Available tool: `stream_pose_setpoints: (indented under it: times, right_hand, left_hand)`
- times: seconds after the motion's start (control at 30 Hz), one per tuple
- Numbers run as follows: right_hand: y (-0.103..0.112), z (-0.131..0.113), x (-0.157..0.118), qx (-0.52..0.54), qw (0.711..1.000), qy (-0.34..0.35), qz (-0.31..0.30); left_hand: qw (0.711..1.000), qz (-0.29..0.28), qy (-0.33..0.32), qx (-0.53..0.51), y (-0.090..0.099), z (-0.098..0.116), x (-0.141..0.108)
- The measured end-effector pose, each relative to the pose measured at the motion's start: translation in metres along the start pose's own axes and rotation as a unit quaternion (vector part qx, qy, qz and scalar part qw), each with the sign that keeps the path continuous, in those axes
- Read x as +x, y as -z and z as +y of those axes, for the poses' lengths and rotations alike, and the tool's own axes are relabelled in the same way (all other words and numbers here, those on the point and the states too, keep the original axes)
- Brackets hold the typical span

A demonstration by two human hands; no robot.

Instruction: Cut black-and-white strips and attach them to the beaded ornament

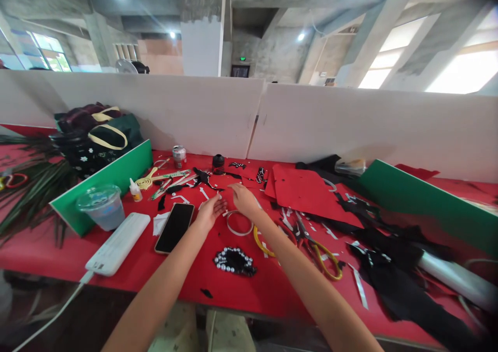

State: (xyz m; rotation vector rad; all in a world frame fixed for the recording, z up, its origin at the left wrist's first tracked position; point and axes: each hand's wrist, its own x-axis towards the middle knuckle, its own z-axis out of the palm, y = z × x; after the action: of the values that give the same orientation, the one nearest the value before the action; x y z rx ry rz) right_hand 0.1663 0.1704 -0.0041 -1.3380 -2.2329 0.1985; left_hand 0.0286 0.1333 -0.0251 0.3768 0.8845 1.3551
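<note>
My left hand (211, 212) is over the middle of the red table, palm turned inward, its fingers loosely apart. Just right of it, my right hand (244, 200) has its fingers bent together, tips pointing left; whatever they hold, if anything, is too small to make out. The hands are close but apart. Below them lies a clear ring-shaped band (239, 223). Nearer to me sits a black hair scrunchie with pearl-like beads (234, 262). Yellow-handled scissors (317, 248) lie to the right, partly behind my right forearm. A dark phone (175, 228) lies left of my left hand.
At left are a white power bank (119, 244) with a cable, a lidded plastic cup (101, 207), a small glue bottle (135, 190) and a green divider (112, 178). Red sheets (311, 194) and black fabric (404, 284) lie right. A can (179, 156) stands behind.
</note>
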Motion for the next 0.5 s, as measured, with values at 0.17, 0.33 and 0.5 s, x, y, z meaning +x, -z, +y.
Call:
stream_pose_setpoints:
  times: [0.17, 0.33, 0.5]
  right_hand:
    - [-0.035, 0.002, 0.048, -0.074, 0.991, -0.006, -0.114]
    - [-0.065, -0.007, 0.090, -0.104, 0.988, -0.015, -0.112]
    - [-0.077, -0.009, 0.125, -0.128, 0.985, -0.042, -0.111]
  left_hand:
    - [0.993, 0.085, 0.020, -0.080, -0.003, 0.011, -0.002]
    - [0.982, 0.137, -0.009, -0.127, 0.000, 0.022, 0.001]
    - [0.978, 0.153, 0.003, -0.143, 0.003, 0.026, 0.007]
